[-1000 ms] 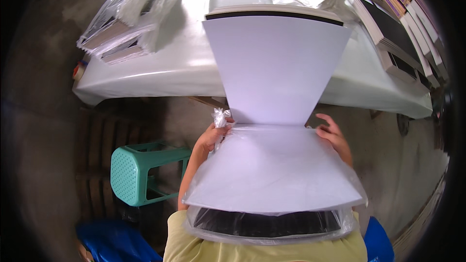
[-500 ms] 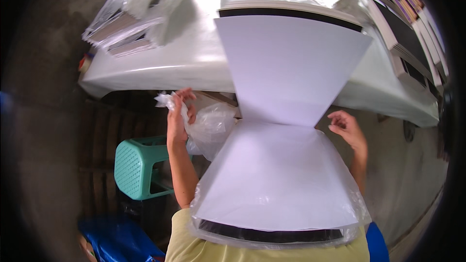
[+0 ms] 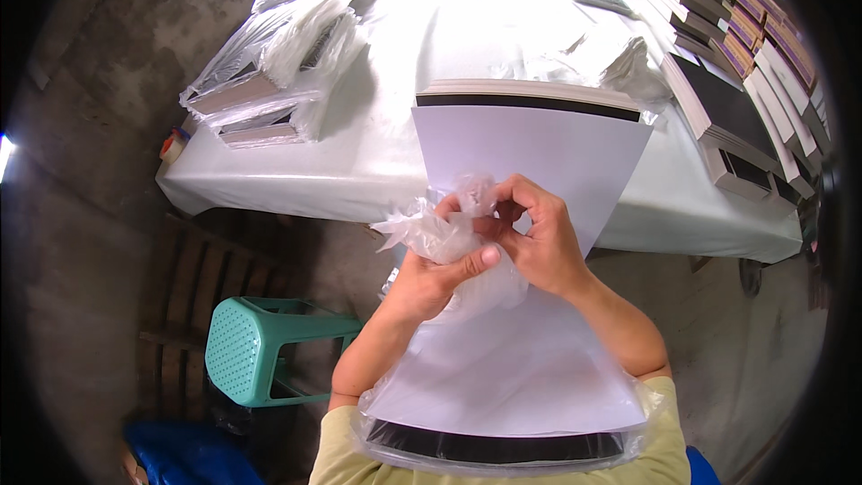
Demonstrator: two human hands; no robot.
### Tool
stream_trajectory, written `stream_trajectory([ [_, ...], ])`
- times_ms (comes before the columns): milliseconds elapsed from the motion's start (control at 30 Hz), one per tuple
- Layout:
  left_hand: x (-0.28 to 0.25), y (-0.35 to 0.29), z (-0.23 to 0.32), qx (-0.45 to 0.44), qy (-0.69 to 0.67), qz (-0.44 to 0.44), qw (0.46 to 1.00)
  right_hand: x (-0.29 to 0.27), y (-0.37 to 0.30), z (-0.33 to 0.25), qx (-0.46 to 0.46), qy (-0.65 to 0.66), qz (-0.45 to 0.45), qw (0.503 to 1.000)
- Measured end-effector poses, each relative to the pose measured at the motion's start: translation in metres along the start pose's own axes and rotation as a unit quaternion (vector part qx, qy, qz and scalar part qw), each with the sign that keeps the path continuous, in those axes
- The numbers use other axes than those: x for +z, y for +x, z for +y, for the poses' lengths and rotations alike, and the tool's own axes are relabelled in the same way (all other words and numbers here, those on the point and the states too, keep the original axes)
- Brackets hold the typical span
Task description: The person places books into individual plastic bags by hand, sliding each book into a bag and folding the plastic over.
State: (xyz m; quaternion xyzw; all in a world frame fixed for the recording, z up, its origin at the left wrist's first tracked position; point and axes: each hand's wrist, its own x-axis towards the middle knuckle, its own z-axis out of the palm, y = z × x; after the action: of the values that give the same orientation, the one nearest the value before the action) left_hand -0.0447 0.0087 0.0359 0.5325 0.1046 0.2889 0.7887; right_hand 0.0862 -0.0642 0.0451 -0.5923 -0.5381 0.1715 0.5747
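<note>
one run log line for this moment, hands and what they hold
left hand: gripping crumpled clear plastic wrap | right hand: pinching same wrap | below: white sheet stack | left: green stool

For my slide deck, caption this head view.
Both hands, left hand and right hand, crumple clear plastic wrap above white sheets.

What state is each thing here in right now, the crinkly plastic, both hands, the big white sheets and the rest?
Clear plastic bag: crumpled into a wad between both hands.
Left hand: closed on the wad, thumb on top.
Right hand: fingers pinching the wad.
White sheet stack: flat, far end on the table, near end partly wrapped in plastic.
Table: covered in white sheeting.
Green stool: upright, nothing on it.
</note>
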Motion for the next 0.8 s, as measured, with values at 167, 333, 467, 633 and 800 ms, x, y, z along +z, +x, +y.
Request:
stream_trajectory([
  [167, -0.016, 0.004, -0.015, -0.035, 0.001, 0.062, 0.997, -0.02, -0.005, 0.017, 0.059, 0.161, 0.078, 0.982],
  [333, -0.013, 0.008, -0.005, -0.088, -0.044, 0.05, 0.994, -0.032, -0.004, 0.014, 0.143, 0.313, 0.009, 0.939],
  [467, -0.001, 0.017, -0.004, 0.05, 0.078, 0.074, 0.993, -0.023, -0.005, 0.002, 0.075, 0.104, 0.012, 0.992],
  [633, 0.002, 0.028, 0.001, -0.013, 0.041, 0.052, 0.998, -0.03, -0.012, 0.014, 0.071, 0.112, 0.044, 0.99],
  [800, 0.002, 0.027, -0.007, -0.029, 0.083, 0.059, 0.994, -0.033, -0.01, 0.016, 0.073, 0.116, 0.061, 0.989],
])
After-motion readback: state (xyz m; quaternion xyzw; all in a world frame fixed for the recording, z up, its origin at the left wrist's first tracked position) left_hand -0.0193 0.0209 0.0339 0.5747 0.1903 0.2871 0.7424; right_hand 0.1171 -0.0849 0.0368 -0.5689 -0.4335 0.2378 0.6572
